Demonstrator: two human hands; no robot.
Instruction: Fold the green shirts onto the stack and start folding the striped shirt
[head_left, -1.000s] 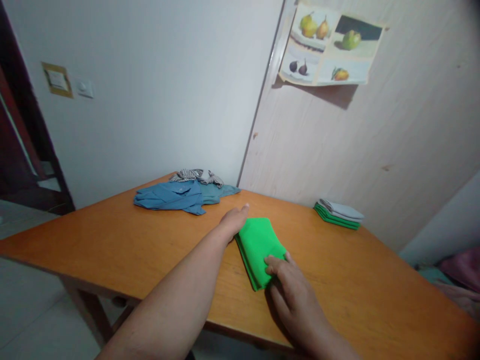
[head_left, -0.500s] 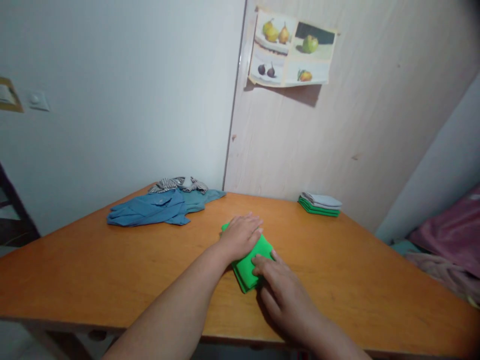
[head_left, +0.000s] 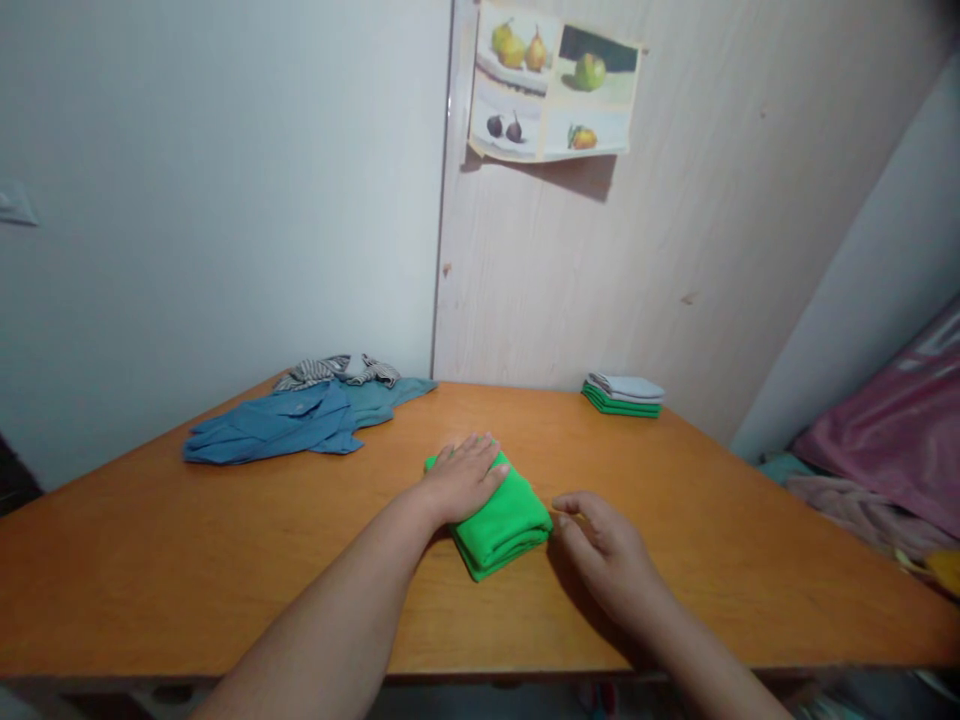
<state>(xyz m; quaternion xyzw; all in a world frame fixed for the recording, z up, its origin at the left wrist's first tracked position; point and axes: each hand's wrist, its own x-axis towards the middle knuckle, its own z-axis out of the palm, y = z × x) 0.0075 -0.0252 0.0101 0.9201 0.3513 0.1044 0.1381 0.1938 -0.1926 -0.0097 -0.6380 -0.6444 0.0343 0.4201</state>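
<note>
A bright green folded cloth [head_left: 506, 515] lies on the wooden table in front of me, its layered folds showing along the near edge. My left hand [head_left: 465, 480] rests flat on its far left part, fingers stretched out and pressing down. Just right of the cloth's right corner is my right hand [head_left: 604, 550], its fingers curved and the thumb a little apart from the forefinger. Nothing shows between them. Whether the fingertips touch the corner, I cannot tell.
Crumpled blue clothing [head_left: 277, 425] and a striped garment [head_left: 315, 373] lie at the table's back left. A folded stack of grey and green cloth [head_left: 622, 395] stands at the back right. Pink fabric [head_left: 885, 430] is beyond the right edge. A fruit picture [head_left: 555, 85] hangs behind.
My right hand has come off the top of the green cloth and moved right, beside its corner. My left hand stays flat on it. The view has turned slightly right.
</note>
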